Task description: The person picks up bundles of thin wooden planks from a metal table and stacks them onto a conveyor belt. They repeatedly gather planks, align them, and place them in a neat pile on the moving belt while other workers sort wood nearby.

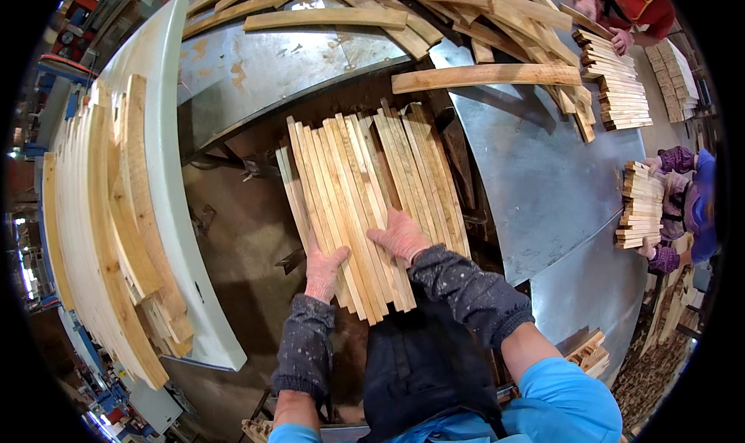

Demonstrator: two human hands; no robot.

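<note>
A bundle of light wooden slats [347, 199] lies lengthwise in front of me, between the metal surfaces. My left hand [323, 268], in a pale pink glove, grips the bundle's left side near its close end, thumb on top. Over the right side of the same bundle, my gloved right hand [401, 237] is closed, its thumb pointing left across the slats; the undersides of both hands' fingers are hidden. More slats [425, 175] lie directly to the right of the bundle, their far ends uneven.
On the left, a pale raised table [209, 311] carries a row of long boards [97, 210]. Loose, partly curved boards [497, 20] are heaped on the metal table [535, 187] ahead and right. Two co-workers [702, 202] [632, 5] handle stacked slats at the right.
</note>
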